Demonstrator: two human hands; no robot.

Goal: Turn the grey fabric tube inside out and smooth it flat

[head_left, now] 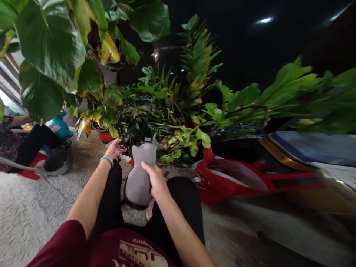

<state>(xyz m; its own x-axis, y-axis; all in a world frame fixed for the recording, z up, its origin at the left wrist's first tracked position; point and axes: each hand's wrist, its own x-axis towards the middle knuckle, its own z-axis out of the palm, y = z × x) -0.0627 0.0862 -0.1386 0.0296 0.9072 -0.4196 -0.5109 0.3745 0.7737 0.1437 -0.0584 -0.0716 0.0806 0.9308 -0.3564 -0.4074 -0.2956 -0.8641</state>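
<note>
My right hand (pixel 159 181) is closed on a flat grey cat-shaped piece (pixel 140 178), its thumb lying across the front face. Two small ears show at the piece's top and a dark edge runs along its bottom. Its material cannot be made out. My left hand (pixel 114 149), with a grey band at the wrist, reaches forward beside my left knee. Its fingers are spread and nothing shows in them. Just past it are a red plant pot (pixel 103 134) and dark leafy plants (pixel 136 115). A small white and red item (pixel 126 159) lies near that hand, partly hidden.
Large leaves (pixel 50 48) hang at upper left. To the right stand a red bag (pixel 230 178) and blurred bundles (pixel 300 148). A grey bowl (pixel 58 163) sits on the rough floor (pixel 33 211) at left, near a seated person (pixel 30 144) and a blue object (pixel 62 126).
</note>
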